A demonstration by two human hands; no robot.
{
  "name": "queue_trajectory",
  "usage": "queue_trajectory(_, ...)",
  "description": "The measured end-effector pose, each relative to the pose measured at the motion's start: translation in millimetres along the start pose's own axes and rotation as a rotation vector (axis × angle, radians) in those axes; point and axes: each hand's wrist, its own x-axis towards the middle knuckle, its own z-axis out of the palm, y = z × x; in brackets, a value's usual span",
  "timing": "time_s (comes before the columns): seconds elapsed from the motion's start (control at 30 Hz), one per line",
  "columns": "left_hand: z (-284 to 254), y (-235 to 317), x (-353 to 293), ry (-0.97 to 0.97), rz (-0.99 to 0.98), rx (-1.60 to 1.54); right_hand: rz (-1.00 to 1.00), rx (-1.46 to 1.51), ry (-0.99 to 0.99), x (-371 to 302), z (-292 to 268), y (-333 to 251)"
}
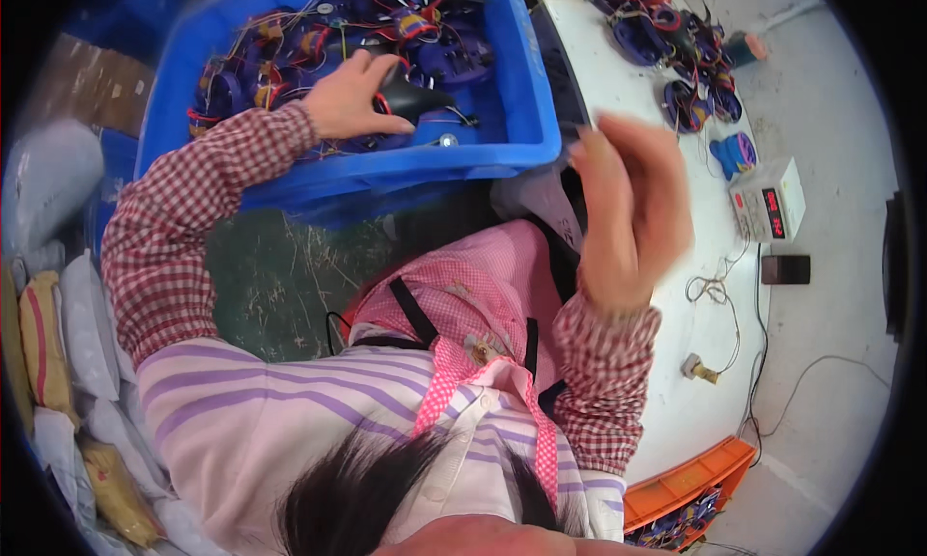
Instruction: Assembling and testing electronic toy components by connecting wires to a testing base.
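Note:
In the blue plastic bin (386,175), my left hand (352,102) has its thumb and fingers around a black, horn-shaped part (420,97) with a thin wire at its tip. Purple round parts (454,59) with red and yellow bits and loose wires crowd the bin around it. My right hand (632,208) is raised at the edge of the white table (666,334), apart from the bin. Its fingers are bent toward the thumb, but motion blurs them, and I cannot make out anything between them.
More wired purple parts (666,40) lie at the table's far end. Along the wall stand a blue spool (734,155), a box with a red display (768,204) and a small black box (786,269). An orange crate (686,484) is at lower right; packed bags (92,334) line the left.

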Motion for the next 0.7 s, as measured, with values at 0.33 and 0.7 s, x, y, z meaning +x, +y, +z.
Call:
queue_trajectory(0.33,6,-18,3,0.048,-0.043,-0.489,0.291,-0.289,-0.413,38,69,93)
queue_trajectory(0.7,-43,-61,-52,-0.019,-0.043,-1.901,0.543,-0.774,-1.247,52,168,155)
